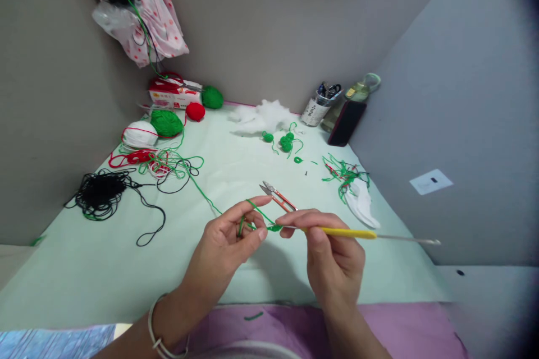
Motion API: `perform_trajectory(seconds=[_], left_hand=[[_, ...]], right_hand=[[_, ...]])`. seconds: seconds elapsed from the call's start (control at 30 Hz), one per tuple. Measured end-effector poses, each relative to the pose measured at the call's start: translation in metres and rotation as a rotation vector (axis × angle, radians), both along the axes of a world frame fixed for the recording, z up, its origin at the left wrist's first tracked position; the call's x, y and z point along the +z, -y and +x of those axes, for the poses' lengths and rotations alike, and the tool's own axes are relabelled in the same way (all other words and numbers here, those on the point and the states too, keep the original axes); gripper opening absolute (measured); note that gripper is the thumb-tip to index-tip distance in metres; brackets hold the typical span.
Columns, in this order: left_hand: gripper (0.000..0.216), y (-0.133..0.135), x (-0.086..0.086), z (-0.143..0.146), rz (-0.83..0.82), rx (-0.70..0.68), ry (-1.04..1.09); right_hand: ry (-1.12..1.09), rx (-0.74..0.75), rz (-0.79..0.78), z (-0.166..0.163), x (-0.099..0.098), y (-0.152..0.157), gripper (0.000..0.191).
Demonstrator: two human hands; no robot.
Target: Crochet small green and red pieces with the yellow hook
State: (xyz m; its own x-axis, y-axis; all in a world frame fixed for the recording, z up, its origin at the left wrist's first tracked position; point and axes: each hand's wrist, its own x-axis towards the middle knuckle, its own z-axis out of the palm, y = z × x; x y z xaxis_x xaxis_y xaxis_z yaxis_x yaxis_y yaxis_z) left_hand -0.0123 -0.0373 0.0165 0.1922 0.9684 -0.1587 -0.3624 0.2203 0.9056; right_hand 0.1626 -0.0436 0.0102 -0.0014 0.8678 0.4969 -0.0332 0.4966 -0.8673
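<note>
A: Condition of both hands, taking the orange-handled snips (283, 197) as reference?

B: Both occupied, just nearer the wearer than the snips; the left hand (229, 235) is narrowed, its thumb and fingertips apparently pinching one end of the small green piece (275, 228); the right hand (334, 252) is closed about the yellow-handled hook (347, 232), whose far tip meets that piece

A: Reason for the raised left index finger?

B: A green strand (261, 212) passes over it to the piece; judged to be held so for tension, the hook lying nearly level to meet the loops

A: And the stock?

B: Left of the snips lie the black yarn (103, 190), the green ball (166, 123) and the white ball (140, 133), plausibly placed so yarn feeds from the left hand's side; beyond the snips sit white stuffing (265, 116) and finished-looking green bits (287, 142); right of the snips, cut yarn ends (345, 171), seemingly heaped apart as waste; the snips rest on the table (240, 171) beside the hands, likely for short reach
</note>
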Motion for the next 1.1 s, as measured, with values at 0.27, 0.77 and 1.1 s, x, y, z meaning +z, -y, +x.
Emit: perform_trajectory(seconds=[0.27, 0.77, 1.1], left_hand=[[0.034, -0.001, -0.001, 0.001, 0.018, 0.01, -0.002], [0.054, 0.001, -0.005, 0.008, -0.103, 0.037, 0.131], [0.038, -0.002, 0.0, 0.005, -0.162, -0.046, 0.3]], right_hand=[[-0.021, 0.051, -0.069, 0.001, -0.001, 0.0, 0.023], [0.688, -0.193, 0.46, 0.003, -0.014, 0.003, 0.043], [0.042, -0.066, 0.037, -0.005, 0.0, -0.004, 0.021]])
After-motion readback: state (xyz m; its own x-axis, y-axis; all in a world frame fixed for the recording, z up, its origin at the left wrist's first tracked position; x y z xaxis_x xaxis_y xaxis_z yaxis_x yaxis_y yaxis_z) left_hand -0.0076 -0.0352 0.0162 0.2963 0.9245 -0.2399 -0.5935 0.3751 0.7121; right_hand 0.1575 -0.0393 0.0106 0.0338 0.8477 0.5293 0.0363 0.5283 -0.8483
